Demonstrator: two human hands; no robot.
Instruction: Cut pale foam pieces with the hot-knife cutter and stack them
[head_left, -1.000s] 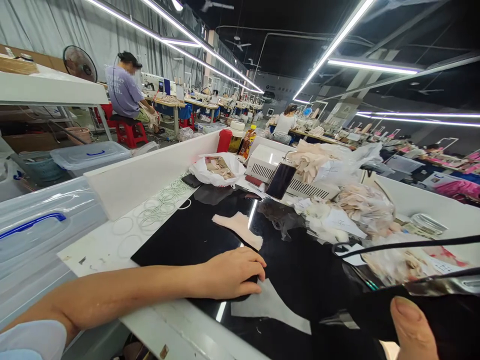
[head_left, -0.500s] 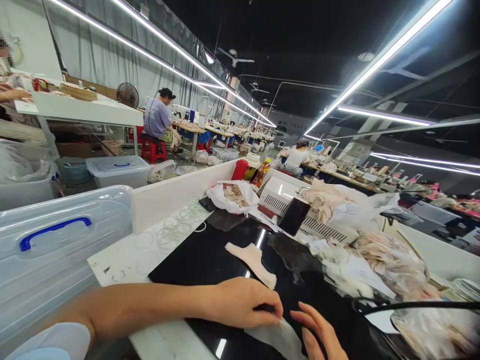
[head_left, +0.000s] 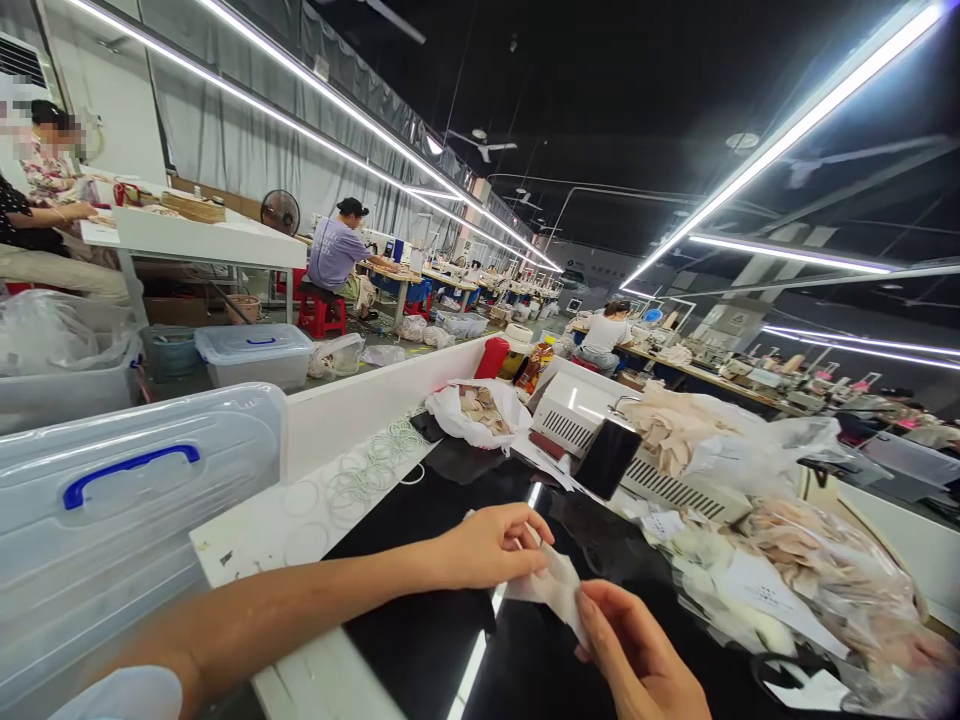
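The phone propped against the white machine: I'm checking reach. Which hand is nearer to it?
Left. The left hand pinches the pale fabric piece just below the phone; the right hand sits lower, toward the bottom edge, holding the same piece.

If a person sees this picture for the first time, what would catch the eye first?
Probably the two bare hands low in the middle: the left hand and right hand pinch a small pale fabric piece between them, above a glossy black worktop. Next, the clear plastic bin with a blue handle at left, and long ceiling light strips overhead.
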